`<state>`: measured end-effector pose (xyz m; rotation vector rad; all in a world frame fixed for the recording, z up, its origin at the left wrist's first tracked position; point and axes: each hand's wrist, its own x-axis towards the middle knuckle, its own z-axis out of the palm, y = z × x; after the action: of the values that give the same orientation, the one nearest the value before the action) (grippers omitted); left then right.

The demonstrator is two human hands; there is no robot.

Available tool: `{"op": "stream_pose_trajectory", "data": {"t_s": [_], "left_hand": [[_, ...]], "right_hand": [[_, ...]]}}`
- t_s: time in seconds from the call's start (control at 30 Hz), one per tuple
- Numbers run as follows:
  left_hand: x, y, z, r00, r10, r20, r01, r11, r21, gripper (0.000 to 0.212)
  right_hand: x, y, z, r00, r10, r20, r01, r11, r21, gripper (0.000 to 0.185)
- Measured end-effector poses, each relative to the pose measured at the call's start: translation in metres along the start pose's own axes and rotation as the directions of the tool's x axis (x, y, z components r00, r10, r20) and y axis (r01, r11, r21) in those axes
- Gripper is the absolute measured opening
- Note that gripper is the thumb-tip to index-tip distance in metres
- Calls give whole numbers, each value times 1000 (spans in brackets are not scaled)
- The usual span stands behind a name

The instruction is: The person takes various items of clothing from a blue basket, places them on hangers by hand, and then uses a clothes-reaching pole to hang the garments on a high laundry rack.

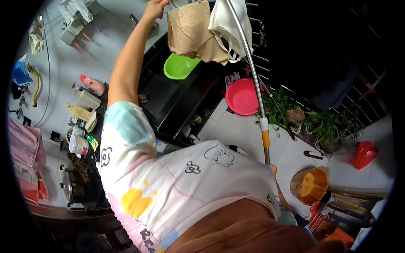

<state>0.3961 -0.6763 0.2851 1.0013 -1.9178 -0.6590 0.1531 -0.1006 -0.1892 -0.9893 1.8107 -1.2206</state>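
Observation:
My left hand (155, 10) is raised at the top edge, its fingers curled beside a beige garment (190, 30). What those fingers hold, if anything, is cut off by the picture's rim. Next to the beige piece hangs a white garment with straps (232, 27). A long metal pole (252, 68) with an orange sleeve passes in front of the white garment. At the pole's lower end my right hand (273, 170) grips it, mostly hidden behind my printed shirt (190, 177).
A green basin (180, 67) sits on a black counter (155, 85). Beyond it are a red basin (243, 97), potted plants (321, 123) and a dark railing. An orange-brown bucket (308, 186) stands on the tiled floor at right. Bottles (91, 85) and a lidded pot (72, 186) line the left side.

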Motion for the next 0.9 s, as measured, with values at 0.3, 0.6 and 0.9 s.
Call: {"op": "stream_pose_trajectory", "data": {"t_s": [0.3, 0.6, 0.9], "left_hand": [[13, 16, 0, 996, 34, -77, -47, 985, -167, 24], [43, 8, -41, 675, 444, -589, -295, 894, 336, 51], [-209, 63, 213, 935, 353, 8, -306, 821, -482, 39]], "right_hand": [[4, -51, -22, 993, 33, -110, -24, 997, 77, 24], [36, -54, 4, 997, -10, -79, 15, 997, 70, 27], [83, -80, 37, 989, -112, -94, 131, 964, 231, 28]]}}
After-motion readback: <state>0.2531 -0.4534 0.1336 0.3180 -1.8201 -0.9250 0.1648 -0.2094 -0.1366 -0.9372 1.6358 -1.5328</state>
